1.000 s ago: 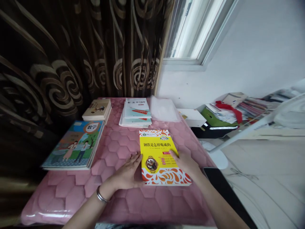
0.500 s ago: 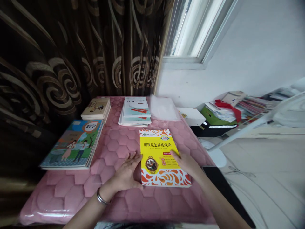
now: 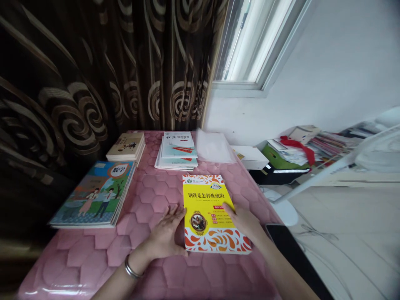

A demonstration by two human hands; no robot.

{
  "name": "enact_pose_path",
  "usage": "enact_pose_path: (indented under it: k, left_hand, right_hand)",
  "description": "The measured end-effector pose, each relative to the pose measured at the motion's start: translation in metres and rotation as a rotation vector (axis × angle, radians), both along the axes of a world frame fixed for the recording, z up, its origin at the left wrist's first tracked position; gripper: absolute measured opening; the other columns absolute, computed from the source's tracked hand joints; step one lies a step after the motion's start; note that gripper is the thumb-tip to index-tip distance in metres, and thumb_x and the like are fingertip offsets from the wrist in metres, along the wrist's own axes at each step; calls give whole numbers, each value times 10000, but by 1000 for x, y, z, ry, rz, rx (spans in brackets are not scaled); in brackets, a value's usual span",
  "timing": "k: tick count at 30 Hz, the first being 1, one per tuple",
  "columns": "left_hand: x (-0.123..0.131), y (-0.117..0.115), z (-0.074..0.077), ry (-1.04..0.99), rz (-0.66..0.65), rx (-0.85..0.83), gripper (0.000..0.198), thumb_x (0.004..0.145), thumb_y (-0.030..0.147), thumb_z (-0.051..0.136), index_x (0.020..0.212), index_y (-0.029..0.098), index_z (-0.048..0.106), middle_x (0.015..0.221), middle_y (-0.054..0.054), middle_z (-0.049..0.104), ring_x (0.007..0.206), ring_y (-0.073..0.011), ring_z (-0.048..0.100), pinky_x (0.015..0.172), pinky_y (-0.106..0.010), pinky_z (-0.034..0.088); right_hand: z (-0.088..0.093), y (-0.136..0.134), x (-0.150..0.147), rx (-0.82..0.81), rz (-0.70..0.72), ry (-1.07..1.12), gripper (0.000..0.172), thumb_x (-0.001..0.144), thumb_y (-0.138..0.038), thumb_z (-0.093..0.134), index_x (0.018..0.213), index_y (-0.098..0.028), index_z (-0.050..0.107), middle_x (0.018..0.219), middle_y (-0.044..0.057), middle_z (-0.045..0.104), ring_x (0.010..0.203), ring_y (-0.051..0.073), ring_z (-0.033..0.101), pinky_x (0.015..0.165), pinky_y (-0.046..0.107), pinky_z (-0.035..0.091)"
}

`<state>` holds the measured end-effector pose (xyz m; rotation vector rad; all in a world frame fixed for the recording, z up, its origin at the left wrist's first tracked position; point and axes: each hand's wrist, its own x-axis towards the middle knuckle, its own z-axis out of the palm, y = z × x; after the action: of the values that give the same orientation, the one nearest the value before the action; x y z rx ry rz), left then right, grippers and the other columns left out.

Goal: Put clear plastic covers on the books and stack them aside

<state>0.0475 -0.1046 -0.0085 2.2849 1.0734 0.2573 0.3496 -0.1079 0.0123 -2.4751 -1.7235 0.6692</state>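
A yellow book [image 3: 209,204] with an orange and white patterned border lies flat on the pink quilted table cover [image 3: 150,196]. My left hand [image 3: 165,235] lies flat on the cover with its fingers stretched out against the book's left edge; a metal bangle is on that wrist. My right hand [image 3: 245,221] rests on the book's right edge, fingers extended over the cover. Neither hand lifts the book.
A stack of colourful textbooks [image 3: 93,196] lies at the left, a beige book stack [image 3: 126,146] behind it, a stack of white workbooks [image 3: 177,151] and clear plastic sleeves [image 3: 214,146] at the back. A dark phone [image 3: 281,235] lies right of the book. Cluttered boxes and papers [image 3: 293,154] stand on the floor at right.
The view has tilted slightly, so everything sits a little lower in the picture. Both hands stay at the book's edges; the book has barely moved.
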Motion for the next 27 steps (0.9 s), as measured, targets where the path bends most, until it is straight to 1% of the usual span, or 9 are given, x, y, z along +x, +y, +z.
enact_pose_path:
  k: [4, 9, 12, 16, 20, 22, 25, 27]
  left_hand:
    - [0, 0, 0, -18, -12, 6, 1270, 500, 477, 880, 1530, 217, 185, 1578, -180, 205, 1471, -339, 111, 1194, -582, 60]
    - [0, -1, 1, -15, -15, 12, 1256, 519, 509, 862, 1533, 218, 180, 1576, -184, 211, 1470, -338, 113, 1192, -579, 72]
    - [1, -1, 2, -7, -19, 22, 1255, 520, 520, 857, 1533, 212, 184, 1572, -188, 213, 1469, -340, 118, 1190, -580, 69]
    - [1, -2, 2, 42, -7, 18, 1267, 505, 481, 873, 1530, 178, 193, 1570, -195, 217, 1469, -339, 130, 1194, -570, 71]
    - [0, -1, 0, 11, -22, 30, 1267, 512, 498, 866, 1534, 195, 181, 1574, -189, 213, 1468, -347, 133, 1193, -577, 80]
    - [0, -1, -1, 8, -29, 36, 1267, 517, 515, 859, 1536, 210, 171, 1576, -184, 214, 1466, -355, 136, 1189, -587, 88]
    - [0, -1, -2, 45, -13, 21, 1270, 510, 499, 866, 1535, 196, 179, 1579, -187, 200, 1467, -357, 122, 1191, -581, 100]
    - [0, -2, -1, 54, -1, 9, 1270, 504, 482, 872, 1532, 178, 191, 1581, -188, 188, 1470, -350, 106, 1197, -566, 99]
  right_hand:
    - [2, -1, -5, -1, 37, -37, 599, 991, -535, 183, 1088, -131, 615, 1050, 160, 716, 959, 298, 688, 728, 346, 478]
    - [1, -1, -8, -9, 65, -89, 575, 1004, -473, 161, 1129, -103, 583, 1078, 172, 702, 975, 295, 682, 746, 351, 492]
    - [2, -1, -10, -11, 47, -115, 569, 1002, -479, 170, 1127, -104, 580, 1048, 177, 708, 972, 294, 684, 764, 364, 500]
    - [0, 0, -11, -17, 25, -143, 574, 999, -497, 184, 1121, -99, 579, 1011, 196, 707, 949, 296, 692, 761, 380, 504]
    - [-2, -2, -11, -2, 68, -167, 506, 991, -500, 284, 1187, -128, 565, 1030, 185, 695, 970, 289, 689, 786, 373, 499]
    - [0, -3, -13, 5, 95, -186, 477, 993, -479, 299, 1199, -136, 560, 1044, 185, 688, 967, 293, 690, 785, 378, 501]
    - [3, -6, -19, 24, 60, -227, 494, 1004, -455, 242, 1167, -112, 559, 1022, 195, 684, 937, 304, 695, 760, 391, 511]
    - [5, -7, -22, 75, 16, -262, 522, 1000, -474, 232, 1139, -89, 556, 1047, 212, 667, 951, 316, 688, 762, 398, 516]
